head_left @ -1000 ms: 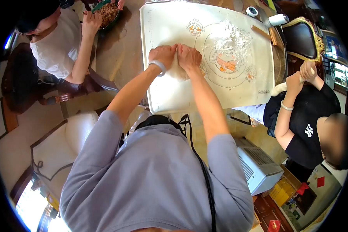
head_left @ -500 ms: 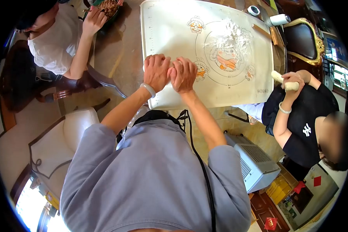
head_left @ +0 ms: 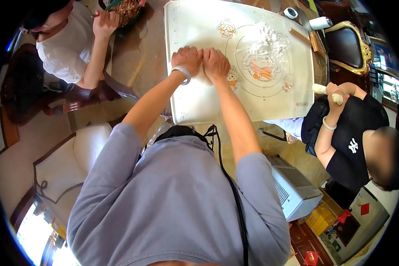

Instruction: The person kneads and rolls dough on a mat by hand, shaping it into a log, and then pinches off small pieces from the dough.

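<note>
My left hand (head_left: 188, 60) and my right hand (head_left: 216, 64) are side by side at the left part of a cream kneading mat (head_left: 270, 104). Their fingers curl down over a pale lump of dough (head_left: 201, 78), mostly hidden beneath them; only a little shows between the wrists. A white bangle (head_left: 184, 74) circles my left wrist. White flour (head_left: 267, 42) lies heaped and scattered on the mat's printed circles, to the right of my hands.
At the right, a person in black holds a piece of dough (head_left: 337, 98). At the upper left, another person's hand is at a bowl of brown filling (head_left: 127, 12). A wooden stick (head_left: 299, 36) and a white roll-like item (head_left: 320, 23) lie along the mat's far right side.
Both my hands have pushed forward, away from my body, with the arms straighter and the fingers tucked further down. The person at the right has closed a hand more around their dough.
</note>
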Demonstrator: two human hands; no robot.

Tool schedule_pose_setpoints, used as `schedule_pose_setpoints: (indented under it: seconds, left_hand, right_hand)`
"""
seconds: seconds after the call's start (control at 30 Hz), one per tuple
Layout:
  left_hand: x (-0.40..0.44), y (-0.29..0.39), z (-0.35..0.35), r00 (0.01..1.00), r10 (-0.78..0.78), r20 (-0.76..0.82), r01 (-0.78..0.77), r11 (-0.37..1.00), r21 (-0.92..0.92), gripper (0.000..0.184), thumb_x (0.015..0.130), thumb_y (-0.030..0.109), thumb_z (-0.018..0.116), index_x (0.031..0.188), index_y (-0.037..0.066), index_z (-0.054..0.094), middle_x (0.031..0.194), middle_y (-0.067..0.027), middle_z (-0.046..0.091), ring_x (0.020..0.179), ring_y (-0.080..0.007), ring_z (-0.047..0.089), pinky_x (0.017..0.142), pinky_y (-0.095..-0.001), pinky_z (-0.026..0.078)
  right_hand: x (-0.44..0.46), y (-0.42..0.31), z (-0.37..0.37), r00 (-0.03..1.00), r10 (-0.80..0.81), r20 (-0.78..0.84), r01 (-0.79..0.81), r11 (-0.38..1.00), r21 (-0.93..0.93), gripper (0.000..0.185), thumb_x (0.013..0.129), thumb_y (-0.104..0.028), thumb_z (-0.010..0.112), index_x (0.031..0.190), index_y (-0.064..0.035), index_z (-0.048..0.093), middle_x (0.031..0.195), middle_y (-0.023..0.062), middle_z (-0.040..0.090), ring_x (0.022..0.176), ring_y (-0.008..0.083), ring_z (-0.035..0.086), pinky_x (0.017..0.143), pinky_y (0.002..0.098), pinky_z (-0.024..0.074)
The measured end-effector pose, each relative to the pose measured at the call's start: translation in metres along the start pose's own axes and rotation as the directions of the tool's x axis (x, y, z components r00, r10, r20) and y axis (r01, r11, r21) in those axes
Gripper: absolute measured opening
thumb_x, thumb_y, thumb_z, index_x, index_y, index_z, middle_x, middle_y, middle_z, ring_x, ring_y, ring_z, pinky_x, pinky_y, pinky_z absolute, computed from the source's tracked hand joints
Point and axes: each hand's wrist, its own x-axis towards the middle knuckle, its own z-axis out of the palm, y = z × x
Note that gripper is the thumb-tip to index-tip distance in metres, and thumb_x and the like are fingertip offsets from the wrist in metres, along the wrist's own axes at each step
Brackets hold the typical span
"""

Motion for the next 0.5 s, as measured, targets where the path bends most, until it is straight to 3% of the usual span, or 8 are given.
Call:
schedule_pose_setpoints:
  seconds: [0.03, 0.07, 0.17, 0.2, 0.23, 0.3, 0.33, 0.5]
  left_hand:
    - [-0.002, 0.003, -0.016, 1.000, 0.006, 0.018, -0.005, 1.000, -0.026, 0.035, 0.098, 0.035, 0.039, 0.102, 0.007, 0.061, 0.105, -0.0124, 0.062, 0.103, -0.0296, 0.059, 0.085, -0.0433, 0.046]
    - [-0.010, 0.002, -0.030, 0.990, -0.118, 0.078, 0.137, 0.933, -0.331, 0.039, 0.096, 0.039, 0.042, 0.100, 0.006, 0.062, 0.099, -0.0151, 0.065, 0.095, -0.0329, 0.061, 0.080, -0.0434, 0.048]
    - [-0.040, 0.001, -0.053, 0.988, 0.104, -0.116, -0.145, 0.891, -0.430, 0.042, 0.094, 0.042, 0.045, 0.094, 0.004, 0.063, 0.087, -0.0179, 0.066, 0.083, -0.0375, 0.062, 0.073, -0.0444, 0.048]
    - [-0.044, 0.002, -0.043, 0.989, 0.014, -0.147, -0.080, 0.888, -0.453, 0.038, 0.094, 0.040, 0.047, 0.093, 0.005, 0.062, 0.073, -0.0191, 0.062, 0.071, -0.0408, 0.060, 0.068, -0.0464, 0.048]
    - [-0.052, 0.003, -0.035, 0.978, 0.102, -0.182, -0.145, 0.960, -0.240, 0.030, 0.092, 0.033, 0.050, 0.092, 0.006, 0.063, 0.080, -0.0168, 0.063, 0.077, -0.0373, 0.059, 0.070, -0.0455, 0.046]
    - [-0.071, 0.004, -0.024, 0.882, 0.240, -0.406, -0.290, 0.955, -0.066, 0.021, 0.088, 0.025, 0.052, 0.090, 0.008, 0.063, 0.093, -0.0129, 0.062, 0.089, -0.0326, 0.057, 0.076, -0.0429, 0.043]
    - [-0.076, 0.003, -0.023, 0.902, 0.220, -0.372, -0.261, 0.963, -0.064, 0.017, 0.086, 0.021, 0.052, 0.089, 0.010, 0.063, 0.104, -0.0084, 0.060, 0.099, -0.0287, 0.053, 0.082, -0.0414, 0.040]
    - [-0.063, 0.002, -0.013, 0.844, 0.308, -0.439, -0.323, 0.945, 0.042, 0.018, 0.088, 0.022, 0.050, 0.090, 0.010, 0.063, 0.097, -0.0062, 0.061, 0.095, -0.0267, 0.055, 0.087, -0.0444, 0.039]
  right_hand:
    - [-0.001, -0.007, -0.013, 0.992, 0.103, 0.066, -0.112, 0.985, 0.135, 0.030, 0.094, -0.029, 0.047, 0.079, -0.0067, 0.061, 0.078, 0.0145, 0.063, 0.077, 0.0321, 0.062, 0.069, 0.0426, 0.0474]
    - [-0.006, -0.011, -0.023, 0.968, 0.195, 0.155, -0.230, 0.938, 0.258, 0.029, 0.093, -0.028, 0.048, 0.077, -0.0065, 0.061, 0.077, 0.0147, 0.062, 0.077, 0.0321, 0.062, 0.069, 0.0424, 0.0472]
    - [-0.023, -0.005, -0.041, 0.987, 0.031, 0.159, -0.082, 0.942, 0.326, 0.026, 0.088, -0.026, 0.052, 0.074, -0.0055, 0.060, 0.074, 0.0154, 0.061, 0.075, 0.0321, 0.061, 0.068, 0.0444, 0.0455]
    - [-0.036, -0.011, -0.033, 0.995, -0.098, -0.030, 0.102, 0.974, 0.203, 0.022, 0.086, -0.023, 0.054, 0.074, -0.0065, 0.060, 0.075, 0.0152, 0.062, 0.075, 0.0329, 0.061, 0.065, 0.0453, 0.0437]
    - [-0.047, -0.015, -0.030, 0.959, -0.272, -0.085, 0.271, 0.962, -0.019, 0.016, 0.085, -0.020, 0.055, 0.076, -0.0074, 0.058, 0.084, 0.0127, 0.063, 0.078, 0.0312, 0.059, 0.065, 0.0442, 0.0417]
    - [-0.065, -0.017, -0.022, 0.863, -0.413, -0.290, 0.390, 0.911, -0.134, 0.009, 0.086, -0.017, 0.056, 0.087, -0.0085, 0.057, 0.096, 0.0098, 0.061, 0.085, 0.0298, 0.058, 0.070, 0.0411, 0.0421]
    - [-0.065, -0.013, -0.015, 0.827, -0.446, -0.341, 0.429, 0.894, -0.130, 0.010, 0.086, -0.017, 0.056, 0.091, -0.0084, 0.056, 0.098, 0.0093, 0.060, 0.087, 0.0293, 0.058, 0.072, 0.0409, 0.0422]
    - [-0.058, -0.003, 0.004, 0.739, -0.509, -0.441, 0.510, 0.851, -0.127, 0.019, 0.089, -0.019, 0.058, 0.104, -0.0089, 0.054, 0.099, 0.0088, 0.059, 0.094, 0.0282, 0.056, 0.078, 0.0396, 0.0429]
